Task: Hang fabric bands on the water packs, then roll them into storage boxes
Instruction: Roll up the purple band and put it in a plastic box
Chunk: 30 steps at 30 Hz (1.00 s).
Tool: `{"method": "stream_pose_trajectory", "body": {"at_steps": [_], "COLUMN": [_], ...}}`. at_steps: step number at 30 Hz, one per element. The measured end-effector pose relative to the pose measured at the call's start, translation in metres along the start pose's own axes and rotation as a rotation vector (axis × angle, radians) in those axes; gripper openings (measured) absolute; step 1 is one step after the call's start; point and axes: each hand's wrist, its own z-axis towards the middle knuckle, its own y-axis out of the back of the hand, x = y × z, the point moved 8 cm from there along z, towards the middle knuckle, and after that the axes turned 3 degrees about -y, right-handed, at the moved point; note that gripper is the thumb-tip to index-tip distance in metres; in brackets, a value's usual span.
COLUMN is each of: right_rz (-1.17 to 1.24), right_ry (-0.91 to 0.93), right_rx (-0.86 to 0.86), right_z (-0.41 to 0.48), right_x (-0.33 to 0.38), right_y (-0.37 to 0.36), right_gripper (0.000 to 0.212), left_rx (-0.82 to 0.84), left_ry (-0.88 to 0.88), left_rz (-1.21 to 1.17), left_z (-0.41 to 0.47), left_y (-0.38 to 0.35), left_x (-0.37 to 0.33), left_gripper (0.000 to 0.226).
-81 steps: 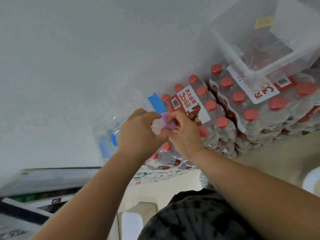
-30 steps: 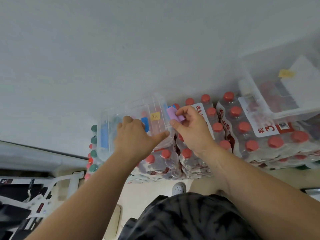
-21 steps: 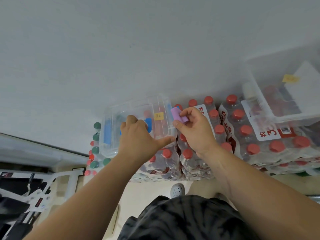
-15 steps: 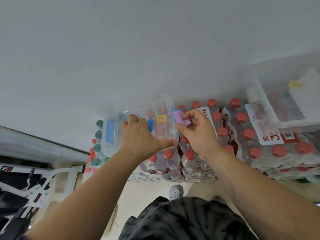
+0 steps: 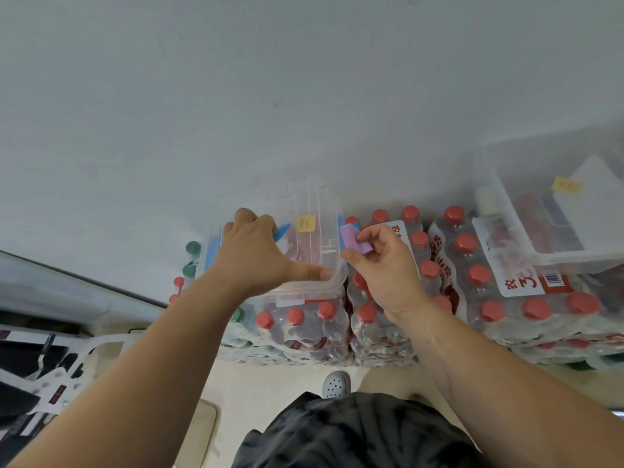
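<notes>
The left hand (image 5: 256, 255) holds the clear storage box (image 5: 320, 204), thumb along its near rim, fingers (image 5: 244, 219) bent over its top. The right hand (image 5: 385, 265) pinches a rolled purple fabric band (image 5: 354, 239) in closed fingers, just beside the box's right wall, above the red-capped water packs (image 5: 439, 265).

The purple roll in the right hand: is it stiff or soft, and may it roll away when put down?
Probably soft and light: the right hand holds the roll in a fingertip grip alone. Being rounded, it may roll on a flat surface. Released, it might unwind, since nothing visibly fastens it.
</notes>
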Motion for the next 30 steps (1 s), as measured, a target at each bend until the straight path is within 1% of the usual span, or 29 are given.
{"method": "stream_pose_trajectory", "body": {"at_steps": [3, 6, 9, 13, 17, 20, 25, 30], "right_rz": [-0.095, -0.217, -0.192, -0.204, -0.227, -0.232, -0.215, -0.261], "right_ry": [0.038, 0.098, 0.123, 0.126, 0.151, 0.176, 0.215, 0.241], "right_rx": [-0.028, -0.068, -0.076, -0.02, 0.015, 0.048, -0.004, 0.007], "right_z": [0.001, -0.001, -0.006, -0.012, -0.015, -0.017, -0.025, -0.035], "right_x": [0.006, 0.019, 0.027, 0.033, 0.042, 0.053, 0.069, 0.071], "right_y": [0.0, 0.001, 0.001, -0.006, -0.011, -0.02, -0.041, -0.078], "right_gripper": [0.026, 0.023, 0.023, 0.026, 0.027, 0.027, 0.032, 0.033], "left_rx": [-0.046, -0.064, -0.071, -0.085, -0.157, -0.181, -0.26, -0.313], "left_ry": [0.022, 0.048, 0.066, 0.081, 0.102, 0.12, 0.134, 0.139], "left_rz": [0.048, 0.151, 0.175, 0.153, 0.102, 0.145, 0.18, 0.173], "left_z": [-0.001, -0.004, -0.006, -0.008, -0.013, -0.019, -0.035, -0.052], "left_y": [0.005, -0.002, -0.011, -0.014, 0.006, 0.025, 0.045, 0.055], "left_x": [0.001, 0.003, 0.007, 0.007, 0.012, 0.017, 0.028, 0.064], "left_gripper": [0.093, 0.093, 0.092, 0.086, 0.084, 0.086, 0.089, 0.088]}}
